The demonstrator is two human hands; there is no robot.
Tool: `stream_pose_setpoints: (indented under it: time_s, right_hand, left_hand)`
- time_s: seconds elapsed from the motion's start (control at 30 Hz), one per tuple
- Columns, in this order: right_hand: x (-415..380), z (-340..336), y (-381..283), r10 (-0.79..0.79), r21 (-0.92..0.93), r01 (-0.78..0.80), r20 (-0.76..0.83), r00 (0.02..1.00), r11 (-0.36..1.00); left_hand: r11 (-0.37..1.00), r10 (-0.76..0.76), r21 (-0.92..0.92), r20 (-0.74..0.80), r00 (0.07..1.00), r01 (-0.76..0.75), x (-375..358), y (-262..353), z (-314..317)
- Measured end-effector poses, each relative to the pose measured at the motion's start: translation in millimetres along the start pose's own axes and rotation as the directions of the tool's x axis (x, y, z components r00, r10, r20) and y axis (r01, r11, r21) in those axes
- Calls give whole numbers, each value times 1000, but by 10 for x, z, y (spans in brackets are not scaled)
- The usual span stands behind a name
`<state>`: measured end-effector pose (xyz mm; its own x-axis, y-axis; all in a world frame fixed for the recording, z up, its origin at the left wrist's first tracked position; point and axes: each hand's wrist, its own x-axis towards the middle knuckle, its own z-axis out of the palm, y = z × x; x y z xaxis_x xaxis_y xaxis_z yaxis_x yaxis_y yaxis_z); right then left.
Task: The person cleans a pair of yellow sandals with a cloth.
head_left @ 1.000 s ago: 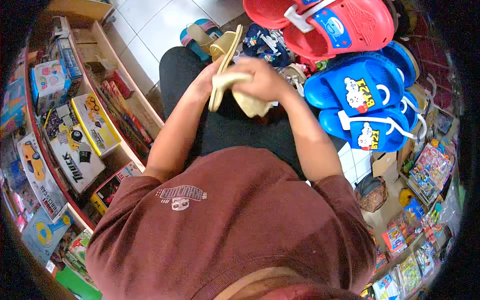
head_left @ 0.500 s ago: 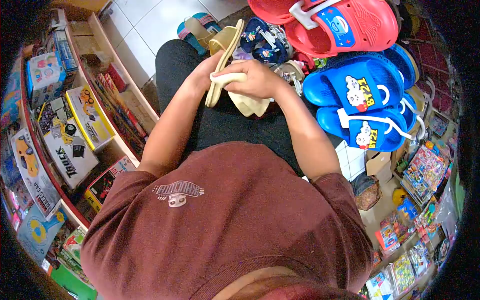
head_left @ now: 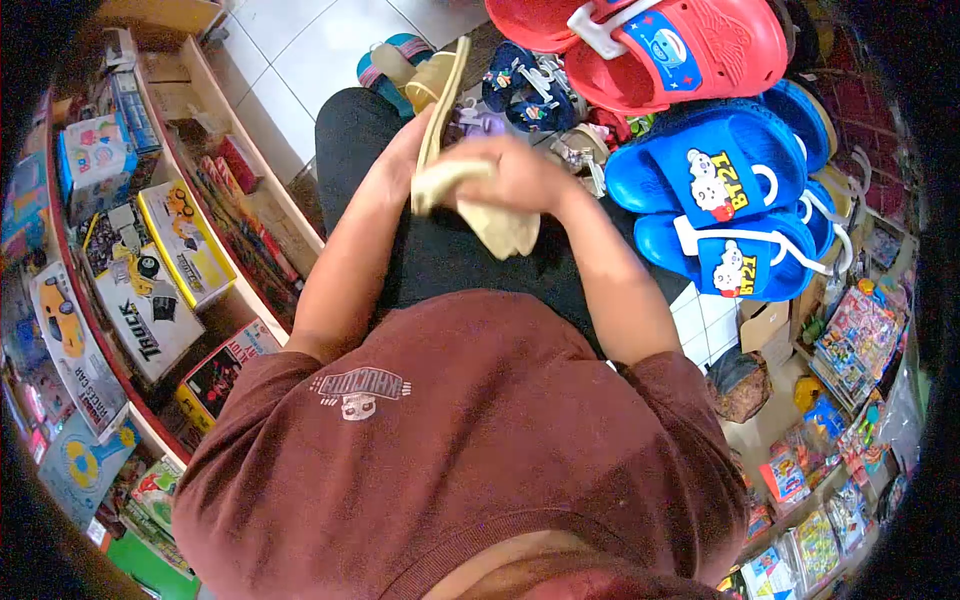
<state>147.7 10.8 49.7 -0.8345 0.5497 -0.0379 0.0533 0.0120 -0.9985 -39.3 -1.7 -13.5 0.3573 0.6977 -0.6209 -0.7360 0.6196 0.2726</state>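
Note:
My left hand [head_left: 403,153] is closed round a tan slide sandal [head_left: 450,95], held on edge above my lap with its thin sole toward the right. Its wide strap [head_left: 433,78] shows beyond the fingers. My right hand [head_left: 515,175], a little blurred, grips a folded cream cloth [head_left: 500,222]. One bunched end of the cloth presses against the lower part of the sole, while the rest hangs below the palm. The left fingertips are hidden behind the sandal.
Blue slides [head_left: 715,180] and red clogs [head_left: 680,55] hang close on the right. Small dark blue sandals [head_left: 525,85] lie ahead, near teal-striped footwear [head_left: 405,60]. Shelves with a boxed toy truck [head_left: 140,300] stand left; packaged toys [head_left: 860,335] are at right.
My right hand and the cloth have moved slightly down, with the cloth's end rubbing along the sole. The sandal has turned a little more upright.

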Motion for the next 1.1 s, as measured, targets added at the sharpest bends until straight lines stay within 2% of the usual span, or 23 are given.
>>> stream_pose_setpoints:
  time_s: [0.03, 0.07, 0.1, 0.13, 0.17, 0.23, 0.33, 0.37, 0.47, 0.6, 0.67, 0.73, 0.77, 0.8, 0.83, 0.87, 0.93, 0.97, 1.0, 1.07, 1.1]
  right_hand:
    - [25, -32, 45, 67, 259, -29, -138, 988, 965]
    - [104, -69, 90, -69, 120, 124, -383, 921, 985]
    - [161, -128, 127, -106, 60, 162, -529, 842, 985]
    - [197, -165, 142, -146, -4, 191, -660, 737, 982]
    - [185, -189, 135, -190, -152, 116, -709, 679, 982]
    - [144, -243, 126, -296, -405, -81, -777, 555, 911]
    - [165, -261, 154, -258, -436, -204, -784, 565, 877]
    - [179, -236, 170, -235, -366, -115, -778, 583, 924]
    - [149, -232, 234, 5, -377, -363, -688, 726, 852]
    - [215, -208, 336, -40, -218, -129, -635, 771, 967]
    - [218, -114, 309, -48, -202, -95, -603, 796, 975]
    - [227, 14, 310, -27, -161, -60, -489, 872, 985]
    - [198, 96, 253, 19, -188, -99, -386, 922, 977]
    - [201, 190, 158, -55, -294, -66, -384, 922, 954]
    - [213, 196, 124, -68, -287, -31, -328, 942, 957]
    - [221, 190, 95, -84, -279, 5, -272, 959, 960]
    - [189, 163, 9, -14, -148, -1, -97, 995, 989]
    - [164, 141, -37, 14, -83, -15, -7, 1000, 996]
    - [147, 114, -93, 104, -71, -96, 113, 988, 993]
    - [106, 65, -173, 267, -76, -257, 345, 900, 964]
    - [81, 53, -170, 164, -90, -139, 420, 892, 986]
  left_hand:
    - [1000, -20, 9, 39, 999, 20, -21, -15, -45]
    - [997, 48, 63, 0, 999, -48, -2, -26, -68]
    - [998, 9, 66, -143, 990, 1, 12, -89, 152]
    - [991, 25, 135, -130, 991, -7, 112, -91, -15]
    - [979, 40, 204, -118, 992, -15, 208, -90, -174]
    - [936, 91, 351, -167, 982, -27, 126, -88, -20]
    - [873, 125, 487, -237, 963, 7, 121, -128, 2]
    - [874, 122, 487, -229, 966, 5, 157, -130, -24]
    - [882, 119, 471, -220, 968, -1, 282, -168, -226]
    - [910, 139, 412, -209, 968, -42, 274, -166, -237]
    - [944, 122, 326, -193, 974, -54, 225, -136, -154]
    - [981, 76, 191, -174, 982, -42, 190, -109, -132]
    - [986, 58, 162, -47, 997, -50, 300, -79, -427]
    - [971, 130, 215, -92, 987, -107, 56, -48, -185]
    - [969, 144, 218, -100, 984, -120, -38, -30, -58]
    - [971, 143, 207, -95, 985, -121, -52, -11, -22]
    - [978, 130, 173, -79, 988, -115, -78, -2, 27]
    - [981, 127, 159, -73, 989, -114, -88, -1, 43]
    - [982, 128, 151, -64, 990, -117, -89, -8, 58]
    - [984, 122, 141, -56, 991, -113, -77, 4, 79]
    - [983, 123, 144, -56, 991, -113, -79, 18, 102]
